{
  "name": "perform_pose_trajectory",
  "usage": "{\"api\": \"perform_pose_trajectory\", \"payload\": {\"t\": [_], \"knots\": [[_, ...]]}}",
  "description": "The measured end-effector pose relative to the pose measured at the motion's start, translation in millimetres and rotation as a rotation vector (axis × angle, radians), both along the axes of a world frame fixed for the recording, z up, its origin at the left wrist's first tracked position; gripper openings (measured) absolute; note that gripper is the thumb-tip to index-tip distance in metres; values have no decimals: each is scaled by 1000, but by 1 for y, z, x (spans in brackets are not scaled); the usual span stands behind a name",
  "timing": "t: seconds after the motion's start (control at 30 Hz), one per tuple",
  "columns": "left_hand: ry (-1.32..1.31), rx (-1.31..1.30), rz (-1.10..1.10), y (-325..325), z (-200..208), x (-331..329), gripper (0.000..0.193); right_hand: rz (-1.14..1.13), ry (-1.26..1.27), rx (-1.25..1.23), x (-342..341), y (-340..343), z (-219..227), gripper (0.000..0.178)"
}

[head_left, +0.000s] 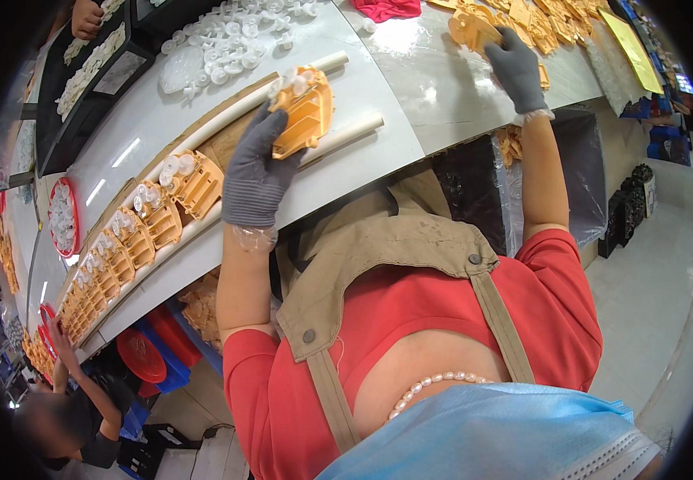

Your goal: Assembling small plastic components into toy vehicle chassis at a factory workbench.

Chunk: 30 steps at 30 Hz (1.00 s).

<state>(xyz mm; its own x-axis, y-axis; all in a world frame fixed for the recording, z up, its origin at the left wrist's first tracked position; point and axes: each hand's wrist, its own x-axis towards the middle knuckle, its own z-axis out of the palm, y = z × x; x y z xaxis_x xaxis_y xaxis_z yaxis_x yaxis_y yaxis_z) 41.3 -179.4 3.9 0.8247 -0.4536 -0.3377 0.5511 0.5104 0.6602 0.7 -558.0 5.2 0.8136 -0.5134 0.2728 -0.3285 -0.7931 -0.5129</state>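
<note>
My left hand (260,170), in a grey knit glove, is closed around an orange plastic housing (308,120) with ribbed compartments. Several small whitish plastic parts (289,83) sit at the housing's upper end. Further right, my gloved right hand (516,72) grips the edge of another orange plastic piece (469,29) with a rounded end, beside a heap of similar orange pieces (532,26). Left of my left hand, a row of orange housings (126,240) topped with whitish parts lies along a track between two white pipes (332,61).
Loose whitish plastic parts (230,44) are piled on the table beyond my left hand. Black bins (94,80) stand at the far left, near a red tray (63,216) of whitish parts. A plastic-lined box (562,176) is below the table edge. Another person (82,408) reaches to the row's end.
</note>
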Motion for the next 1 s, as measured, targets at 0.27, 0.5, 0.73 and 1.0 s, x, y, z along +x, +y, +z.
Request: {"api": "perform_pose_trajectory", "payload": {"t": [0.27, 0.5, 0.73, 1.0], "knots": [[322, -250, -5, -30, -16, -2, 31, 92, -45, 652, -37, 4, -6, 36], [242, -329, -80, -38, -19, -4, 33, 406, 7, 1688, -42, 94, -6, 36], [113, -330, -151, -42, -10, -12, 45, 354, -136, 1442, -45, 107, 0, 37], [194, -507, -195, -49, -15, -8, 45, 201, -74, 1437, -53, 109, -8, 34]]}}
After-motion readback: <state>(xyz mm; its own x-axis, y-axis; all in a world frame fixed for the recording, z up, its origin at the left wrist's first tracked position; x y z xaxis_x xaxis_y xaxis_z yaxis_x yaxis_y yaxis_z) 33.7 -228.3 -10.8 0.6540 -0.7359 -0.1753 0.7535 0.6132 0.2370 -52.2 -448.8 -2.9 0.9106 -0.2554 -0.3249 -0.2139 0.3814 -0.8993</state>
